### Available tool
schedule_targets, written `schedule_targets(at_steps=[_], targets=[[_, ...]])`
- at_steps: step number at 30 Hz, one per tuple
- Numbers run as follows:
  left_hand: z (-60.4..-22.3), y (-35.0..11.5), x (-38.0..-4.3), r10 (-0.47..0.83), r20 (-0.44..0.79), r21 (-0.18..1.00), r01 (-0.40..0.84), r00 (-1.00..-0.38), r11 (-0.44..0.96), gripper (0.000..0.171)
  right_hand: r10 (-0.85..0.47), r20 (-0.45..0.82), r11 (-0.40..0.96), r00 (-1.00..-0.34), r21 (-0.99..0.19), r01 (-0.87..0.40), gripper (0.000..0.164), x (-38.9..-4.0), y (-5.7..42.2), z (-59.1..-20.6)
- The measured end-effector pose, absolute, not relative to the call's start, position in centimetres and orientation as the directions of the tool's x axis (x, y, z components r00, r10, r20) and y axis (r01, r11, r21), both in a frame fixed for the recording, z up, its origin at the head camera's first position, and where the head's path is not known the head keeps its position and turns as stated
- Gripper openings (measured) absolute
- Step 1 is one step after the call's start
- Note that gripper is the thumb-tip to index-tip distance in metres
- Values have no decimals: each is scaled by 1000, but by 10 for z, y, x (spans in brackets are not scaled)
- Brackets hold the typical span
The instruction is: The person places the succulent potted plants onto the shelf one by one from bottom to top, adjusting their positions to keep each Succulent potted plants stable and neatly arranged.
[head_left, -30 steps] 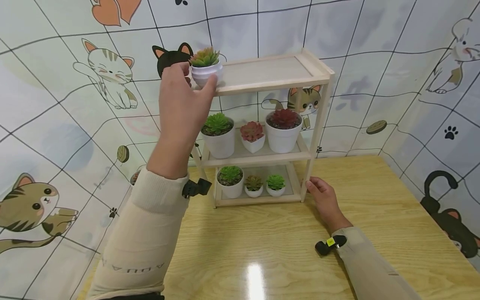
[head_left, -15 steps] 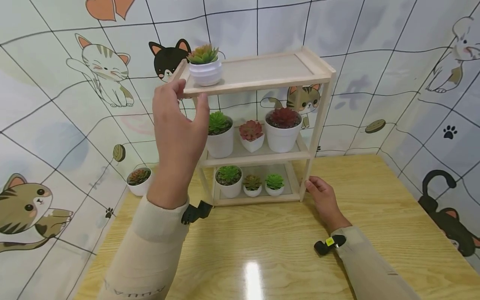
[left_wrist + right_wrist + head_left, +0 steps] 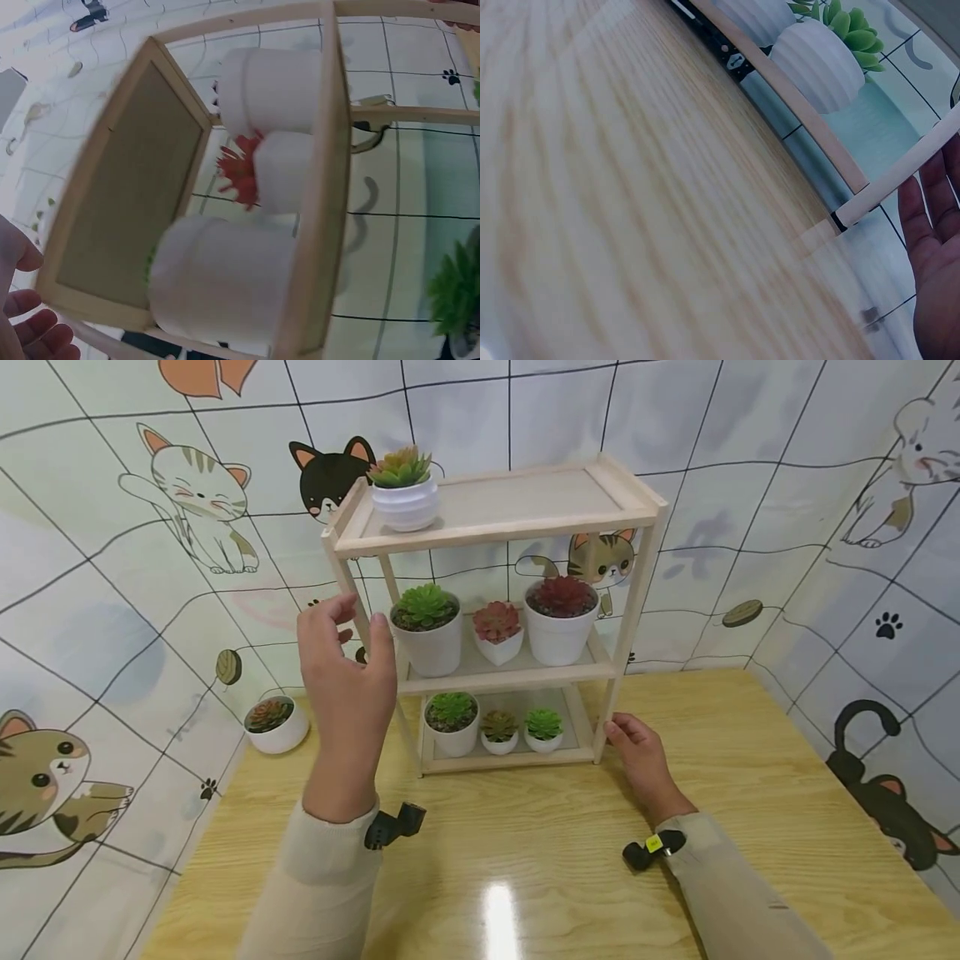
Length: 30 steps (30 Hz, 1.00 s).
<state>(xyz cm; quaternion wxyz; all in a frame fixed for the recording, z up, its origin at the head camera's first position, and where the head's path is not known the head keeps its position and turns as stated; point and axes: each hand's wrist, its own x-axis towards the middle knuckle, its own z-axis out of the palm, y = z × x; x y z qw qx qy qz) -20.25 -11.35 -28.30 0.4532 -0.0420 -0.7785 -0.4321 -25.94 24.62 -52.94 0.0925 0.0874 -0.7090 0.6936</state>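
My left hand (image 3: 347, 681) is in the air beside the left post of the wooden shelf rack (image 3: 510, 677), fingers loosely bent and nothing in them. On the top board stands a succulent in a ribbed white pot (image 3: 405, 503), at the left end, apart from the hand. Low on the right, my right hand (image 3: 641, 764) holds the rack's front right leg; the right wrist view has its fingers (image 3: 934, 184) passing behind that leg. The middle board bears a green succulent (image 3: 426, 631), a small red one (image 3: 498, 633) and a dark red one (image 3: 562, 620).
Three small potted succulents stand on the bottom board, among them a bright green one (image 3: 543, 730). Another potted succulent (image 3: 276, 725) sits on the wooden table (image 3: 480, 835) at the left, close to the cat-patterned wall (image 3: 480, 410).
My left hand has let go of the ribbed white pot on the top board and come down along the rack's left side. The right hand has stayed at the leg.
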Motion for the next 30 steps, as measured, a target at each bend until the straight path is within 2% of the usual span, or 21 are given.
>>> schedule_targets(at_steps=[8, 15, 20, 30], targets=[[-332, -126, -209, -364, 687, 694, 419, -629, 586, 34, 12, 233, 49, -972, -971, -232, 49, -259, 247, -531], [-365, -135, -212, -386, 615, 750, 360, -687, 554, 34, 9, 252, 20, -968, -967, -252, 39, -259, 246, -531], [-380, -143, -214, -406, 580, 774, 324, -706, 543, 35, 10, 250, 23, -968, -968, -250, 35, -259, 245, -530], [-402, -168, -227, -458, 472, 842, 230, -753, 489, 39, 18, 258, 29, -966, -966, -257, 42, -261, 244, -531]])
